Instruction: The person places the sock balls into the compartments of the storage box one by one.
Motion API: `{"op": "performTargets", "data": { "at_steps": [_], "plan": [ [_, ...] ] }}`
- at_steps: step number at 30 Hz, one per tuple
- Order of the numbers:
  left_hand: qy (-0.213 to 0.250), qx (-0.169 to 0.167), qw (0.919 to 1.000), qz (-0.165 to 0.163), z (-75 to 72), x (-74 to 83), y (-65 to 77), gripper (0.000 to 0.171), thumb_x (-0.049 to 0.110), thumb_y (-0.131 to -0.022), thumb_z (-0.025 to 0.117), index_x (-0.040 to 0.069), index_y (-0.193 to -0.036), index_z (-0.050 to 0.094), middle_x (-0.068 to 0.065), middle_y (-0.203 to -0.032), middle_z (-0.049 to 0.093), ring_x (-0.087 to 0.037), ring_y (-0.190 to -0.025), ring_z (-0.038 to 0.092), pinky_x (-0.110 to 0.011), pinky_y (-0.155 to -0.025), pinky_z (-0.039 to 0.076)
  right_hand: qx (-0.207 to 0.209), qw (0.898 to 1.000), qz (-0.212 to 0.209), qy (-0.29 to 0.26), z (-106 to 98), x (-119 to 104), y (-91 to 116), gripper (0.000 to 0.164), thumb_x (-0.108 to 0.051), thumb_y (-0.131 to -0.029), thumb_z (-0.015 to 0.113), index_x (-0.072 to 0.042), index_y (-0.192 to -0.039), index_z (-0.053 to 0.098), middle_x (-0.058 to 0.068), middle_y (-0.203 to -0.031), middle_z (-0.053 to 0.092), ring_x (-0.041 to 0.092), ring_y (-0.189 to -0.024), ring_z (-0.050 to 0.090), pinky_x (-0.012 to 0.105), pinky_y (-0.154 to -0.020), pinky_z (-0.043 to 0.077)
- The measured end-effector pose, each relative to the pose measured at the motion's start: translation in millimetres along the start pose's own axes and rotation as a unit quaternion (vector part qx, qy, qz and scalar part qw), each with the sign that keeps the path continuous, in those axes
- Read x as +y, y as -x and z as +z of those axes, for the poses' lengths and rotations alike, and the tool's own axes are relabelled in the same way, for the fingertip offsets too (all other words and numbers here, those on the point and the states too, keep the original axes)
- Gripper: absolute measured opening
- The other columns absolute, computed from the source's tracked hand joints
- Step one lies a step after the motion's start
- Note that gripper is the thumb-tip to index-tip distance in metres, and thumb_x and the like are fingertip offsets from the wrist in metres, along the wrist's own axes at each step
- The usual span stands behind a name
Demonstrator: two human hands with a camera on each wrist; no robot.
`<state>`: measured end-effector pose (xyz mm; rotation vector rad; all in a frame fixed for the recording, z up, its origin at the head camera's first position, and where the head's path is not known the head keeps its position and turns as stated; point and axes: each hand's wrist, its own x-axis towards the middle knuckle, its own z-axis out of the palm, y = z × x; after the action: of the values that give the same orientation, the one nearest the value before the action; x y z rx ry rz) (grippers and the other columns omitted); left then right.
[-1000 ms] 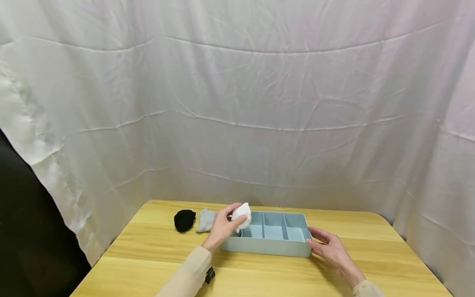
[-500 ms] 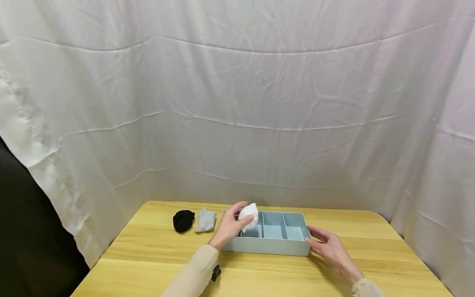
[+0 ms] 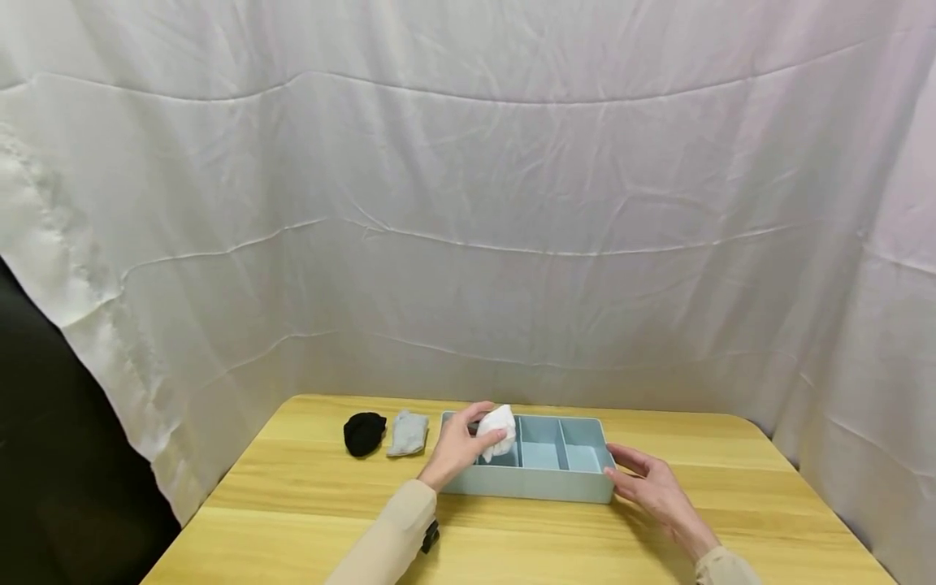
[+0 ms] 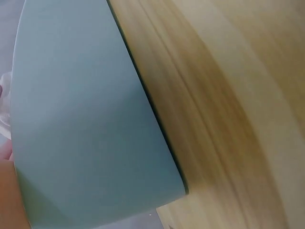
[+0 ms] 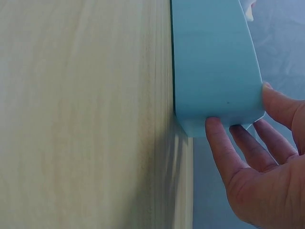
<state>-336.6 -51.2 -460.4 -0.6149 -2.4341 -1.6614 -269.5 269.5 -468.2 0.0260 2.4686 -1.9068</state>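
Observation:
In the head view my left hand [image 3: 459,445] pinches a balled-up white sock [image 3: 499,429] between thumb and fingers, over the left part of a pale blue divided box [image 3: 526,486]. In the left wrist view the box's wall [image 4: 86,114] covers most of the hand, and a bit of the white sock [image 4: 5,102] shows past its rim. My right hand [image 3: 651,486] holds the box's right end. In the right wrist view its thumb is at the rim and the other fingertips [image 5: 213,122] touch the end wall.
Left of the box, a grey folded sock [image 3: 408,432] and a black balled-up sock [image 3: 363,434] lie side by side on the wooden table [image 3: 292,487]. A white curtain [image 3: 512,203] hangs behind the table and along its sides.
My left hand has carried the white sock a little to the right and slightly lower over the box, uncovering the grey sock. The right hand stays at the box's end.

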Motion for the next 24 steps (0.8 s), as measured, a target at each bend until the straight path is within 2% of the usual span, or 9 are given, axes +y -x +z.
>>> {"op": "performTargets", "data": {
  "at_steps": [5, 10, 13, 17, 20, 24],
  "plan": [
    [-0.025, -0.003, 0.9996, 0.013, 1.6, -1.2, -1.1, 0.053, 0.034, -0.088, 0.074, 0.013, -0.134, 0.059, -0.007, -0.119, 0.069, -0.014, -0.085, 0.063, -0.025, -0.063, 0.053, 0.001, 1.0, -0.001, 0.0, -0.8, -0.4, 0.0, 0.06, -0.015, -0.093, 0.068, 0.003, -0.145, 0.043, 0.027, -0.148, 0.043, 0.033, -0.125, 0.055, 0.038, -0.092, 0.054],
    [-0.048, -0.004, 0.9988, 0.012, 3.2, -1.9, -0.2, 0.051, 0.035, -0.088, 0.074, 0.013, -0.132, 0.061, -0.006, -0.124, 0.067, -0.012, -0.09, 0.062, -0.024, -0.068, 0.052, -0.003, 1.0, -0.003, -0.001, -0.3, -1.1, 0.1, 0.06, -0.013, -0.093, 0.067, 0.003, -0.145, 0.043, 0.027, -0.148, 0.043, 0.033, -0.125, 0.055, 0.039, -0.092, 0.054],
    [-0.064, -0.002, 0.9979, 0.01, 4.8, -1.2, 0.2, 0.049, 0.036, -0.087, 0.074, 0.017, -0.131, 0.062, -0.003, -0.122, 0.067, -0.01, -0.089, 0.061, -0.024, -0.071, 0.051, -0.005, 1.0, -0.004, 0.001, -0.2, -1.8, 0.1, 0.059, -0.013, -0.094, 0.066, 0.004, -0.145, 0.042, 0.027, -0.148, 0.042, 0.033, -0.126, 0.054, 0.038, -0.092, 0.054],
    [-0.088, 0.003, 0.9958, 0.023, 6.9, 0.1, -0.2, 0.046, 0.036, -0.088, 0.074, 0.019, -0.129, 0.063, -0.003, -0.122, 0.068, -0.013, -0.09, 0.061, -0.027, -0.075, 0.05, -0.003, 1.0, -0.005, 0.002, -0.2, -1.9, 0.2, 0.058, -0.013, -0.094, 0.066, 0.004, -0.145, 0.042, 0.028, -0.148, 0.042, 0.034, -0.126, 0.053, 0.039, -0.092, 0.054],
    [-0.093, 0.0, 0.9952, 0.03, 7.9, -0.1, -0.2, 0.047, 0.035, -0.088, 0.074, 0.016, -0.13, 0.063, -0.005, -0.125, 0.067, -0.019, -0.103, 0.064, -0.035, -0.085, 0.052, -0.002, 1.0, -0.003, 0.001, -0.3, -1.2, 0.5, 0.059, -0.014, -0.094, 0.067, 0.004, -0.145, 0.042, 0.028, -0.148, 0.042, 0.035, -0.126, 0.054, 0.04, -0.093, 0.054],
    [-0.083, -0.011, 0.9963, 0.02, 7.8, -1.2, 0.9, 0.05, 0.032, -0.088, 0.074, 0.015, -0.133, 0.06, -0.008, -0.13, 0.064, -0.027, -0.121, 0.059, -0.047, -0.098, 0.048, -0.001, 1.0, 0.0, 0.002, -0.3, -0.2, 0.7, 0.061, -0.017, -0.093, 0.068, 0.004, -0.145, 0.043, 0.028, -0.148, 0.042, 0.034, -0.125, 0.054, 0.041, -0.094, 0.053]
  ]
}}
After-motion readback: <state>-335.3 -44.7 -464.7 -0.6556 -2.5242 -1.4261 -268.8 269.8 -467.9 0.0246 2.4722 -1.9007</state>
